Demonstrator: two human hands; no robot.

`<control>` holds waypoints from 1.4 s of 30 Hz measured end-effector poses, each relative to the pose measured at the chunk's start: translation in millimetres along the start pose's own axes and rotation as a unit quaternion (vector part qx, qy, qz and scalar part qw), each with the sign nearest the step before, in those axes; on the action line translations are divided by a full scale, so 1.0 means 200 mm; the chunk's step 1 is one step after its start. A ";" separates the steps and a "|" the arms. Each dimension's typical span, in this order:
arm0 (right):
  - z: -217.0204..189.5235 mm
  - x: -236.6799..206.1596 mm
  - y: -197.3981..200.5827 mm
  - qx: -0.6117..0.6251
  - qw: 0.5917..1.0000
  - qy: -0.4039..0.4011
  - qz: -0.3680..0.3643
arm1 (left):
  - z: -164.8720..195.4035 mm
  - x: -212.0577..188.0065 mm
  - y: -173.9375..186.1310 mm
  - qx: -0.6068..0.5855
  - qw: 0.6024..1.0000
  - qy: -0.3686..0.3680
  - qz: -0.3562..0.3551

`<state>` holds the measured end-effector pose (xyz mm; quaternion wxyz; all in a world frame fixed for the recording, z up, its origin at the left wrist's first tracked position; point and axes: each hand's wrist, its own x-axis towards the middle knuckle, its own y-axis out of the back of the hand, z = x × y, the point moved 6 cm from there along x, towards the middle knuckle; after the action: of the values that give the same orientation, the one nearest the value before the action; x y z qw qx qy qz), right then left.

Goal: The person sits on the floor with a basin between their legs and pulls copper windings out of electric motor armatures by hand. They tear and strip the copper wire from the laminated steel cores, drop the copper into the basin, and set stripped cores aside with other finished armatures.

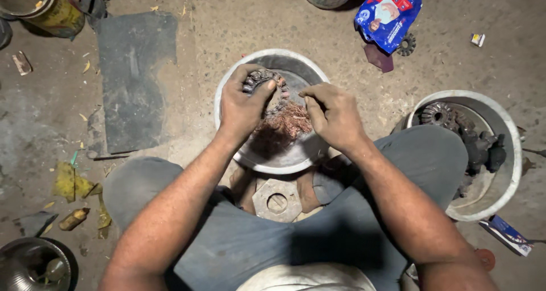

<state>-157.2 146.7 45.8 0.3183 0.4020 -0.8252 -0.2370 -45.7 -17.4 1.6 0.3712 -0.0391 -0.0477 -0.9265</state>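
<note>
Both hands work over the middle bowl: I see the left hand (pixel 243 104) closed around a dark, ring-shaped wound part (pixel 263 78), thumb hooked over its edge, holding it just above the bowl. The right hand (pixel 333 113) is pinched nearly closed, fingertips at the reddish copper wire (pixel 287 122) beside that part; whether it actually grips a strand I cannot tell. I judge the step in hand to be pulling wire off the winding, so the next move calls for a firm pinch on a strand while the left hand braces the part. That grey metal bowl (pixel 239 154) holds the loose tangle of copper wire. To the right, 1 more grey bowl (pixel 509 131) holds dark gears (pixel 439 114) and greasy metal parts. Everything sits on the dirty concrete floor (pixel 199 35).
</note>
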 end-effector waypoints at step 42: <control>0.21 -0.03 -0.13 0.158 0.974 -0.138 -0.088 | -0.02 0.02 -0.06 -0.094 0.980 0.044 -0.168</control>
<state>-171.7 142.4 -0.8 0.1118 0.4820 -0.8494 -0.1837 -56.9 -11.6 -2.5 0.2065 -0.0243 0.0505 -0.9768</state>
